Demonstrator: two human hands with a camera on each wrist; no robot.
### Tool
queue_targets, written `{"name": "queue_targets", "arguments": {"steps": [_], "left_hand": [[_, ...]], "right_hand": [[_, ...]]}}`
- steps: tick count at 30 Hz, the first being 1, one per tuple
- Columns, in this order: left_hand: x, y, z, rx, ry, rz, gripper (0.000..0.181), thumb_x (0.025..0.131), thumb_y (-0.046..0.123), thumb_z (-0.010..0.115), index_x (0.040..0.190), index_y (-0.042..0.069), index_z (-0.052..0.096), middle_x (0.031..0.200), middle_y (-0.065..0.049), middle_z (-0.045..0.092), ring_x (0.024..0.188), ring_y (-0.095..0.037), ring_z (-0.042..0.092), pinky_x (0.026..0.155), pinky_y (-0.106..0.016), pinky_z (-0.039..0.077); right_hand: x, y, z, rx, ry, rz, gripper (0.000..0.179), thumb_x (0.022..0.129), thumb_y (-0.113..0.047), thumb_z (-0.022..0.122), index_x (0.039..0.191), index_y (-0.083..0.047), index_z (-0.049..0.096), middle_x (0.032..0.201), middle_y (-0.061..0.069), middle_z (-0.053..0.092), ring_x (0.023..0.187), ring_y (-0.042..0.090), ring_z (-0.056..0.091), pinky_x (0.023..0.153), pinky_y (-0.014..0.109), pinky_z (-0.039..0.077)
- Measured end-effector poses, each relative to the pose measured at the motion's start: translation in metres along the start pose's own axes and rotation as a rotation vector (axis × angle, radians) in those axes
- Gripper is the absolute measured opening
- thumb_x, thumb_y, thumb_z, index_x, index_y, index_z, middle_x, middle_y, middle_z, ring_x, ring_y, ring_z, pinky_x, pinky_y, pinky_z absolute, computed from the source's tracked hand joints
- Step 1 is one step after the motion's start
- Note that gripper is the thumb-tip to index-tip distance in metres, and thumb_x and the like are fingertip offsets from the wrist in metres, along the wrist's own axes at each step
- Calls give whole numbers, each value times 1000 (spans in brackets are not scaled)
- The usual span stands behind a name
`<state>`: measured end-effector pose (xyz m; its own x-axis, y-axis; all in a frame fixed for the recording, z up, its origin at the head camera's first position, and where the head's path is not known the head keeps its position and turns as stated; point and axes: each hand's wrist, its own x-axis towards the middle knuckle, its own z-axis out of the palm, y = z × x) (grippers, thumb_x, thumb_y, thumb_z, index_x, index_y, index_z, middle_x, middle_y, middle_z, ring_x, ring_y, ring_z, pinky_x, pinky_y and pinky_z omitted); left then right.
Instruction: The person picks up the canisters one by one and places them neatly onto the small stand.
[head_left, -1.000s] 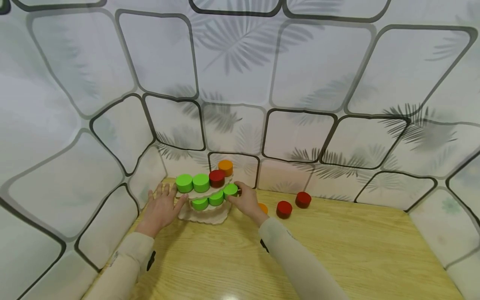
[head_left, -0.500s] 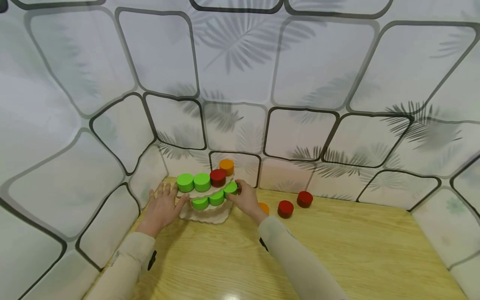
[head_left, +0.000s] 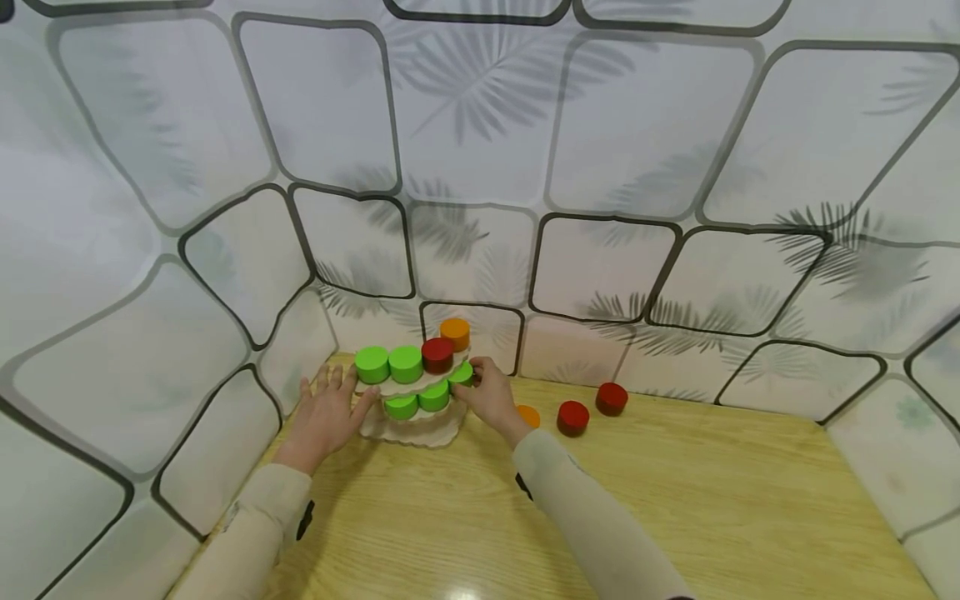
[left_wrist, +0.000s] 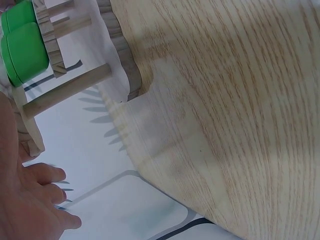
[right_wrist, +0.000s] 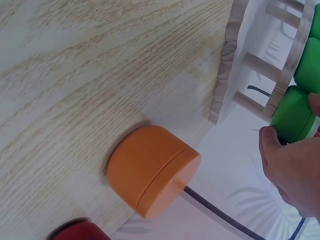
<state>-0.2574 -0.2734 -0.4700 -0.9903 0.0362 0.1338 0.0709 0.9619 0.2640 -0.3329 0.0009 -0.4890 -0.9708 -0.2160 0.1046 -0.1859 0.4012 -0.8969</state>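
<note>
I have the right hand (head_left: 492,396) pinching a green piece (head_left: 461,374) between thumb and fingers at the right end of the middle shelf (right_wrist: 290,67) of the stand (head_left: 412,432). From the right wrist, the piece looks lined up with its neighbours, at the shelf's very end; I can't tell whether its full weight rests there. My left hand (head_left: 322,417) grips nothing that I can see: its fingers are spread at the stand's left edge, the thumb lying along the front, perhaps as a steadying touch.

Just beside the pinched piece, two more greens (head_left: 417,402) share its row. The top shelf overhangs them, carrying another green pair (head_left: 388,365), then a red (head_left: 437,355) and an orange (head_left: 454,334) towards the right and back.

I read the step in hand as seating this third green in the middle row. I'd say the next move calls for a small, level push to settle it, then a clean release: fingers off sideways, clear of the top shelf's rim, with no knock to the row. The left hand's light contact seems worth having while that is done.

Farther out, right of the stand, a loose orange (right_wrist: 150,172) stands on the table (head_left: 675,492), partly hidden by my right wrist in the head view. Two loose reds (head_left: 573,418) lie beyond it. A patterned wall (head_left: 585,271) closes off the back.
</note>
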Motion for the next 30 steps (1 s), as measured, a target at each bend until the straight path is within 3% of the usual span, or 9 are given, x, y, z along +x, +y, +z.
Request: {"name": "queue_targets", "arguments": {"steps": [8, 30], "left_hand": [[1, 2, -2, 36, 4, 13, 77, 113, 55, 32, 161, -7, 36, 161, -40, 34, 155, -60, 21, 119, -82, 15], [1, 1, -1, 27, -1, 9, 79, 113, 56, 31, 160, -7, 35, 161, -40, 34, 156, -60, 18, 118, -83, 14]], "right_hand": [[1, -2, 1, -1, 15, 16, 55, 95, -14, 77, 142, 3, 54, 143, 27, 63, 130, 41, 62, 110, 52, 52], [2, -3, 3, -21, 28, -2, 54, 95, -14, 77, 142, 4, 57, 136, 24, 67, 125, 39, 63, 108, 52, 53]]}}
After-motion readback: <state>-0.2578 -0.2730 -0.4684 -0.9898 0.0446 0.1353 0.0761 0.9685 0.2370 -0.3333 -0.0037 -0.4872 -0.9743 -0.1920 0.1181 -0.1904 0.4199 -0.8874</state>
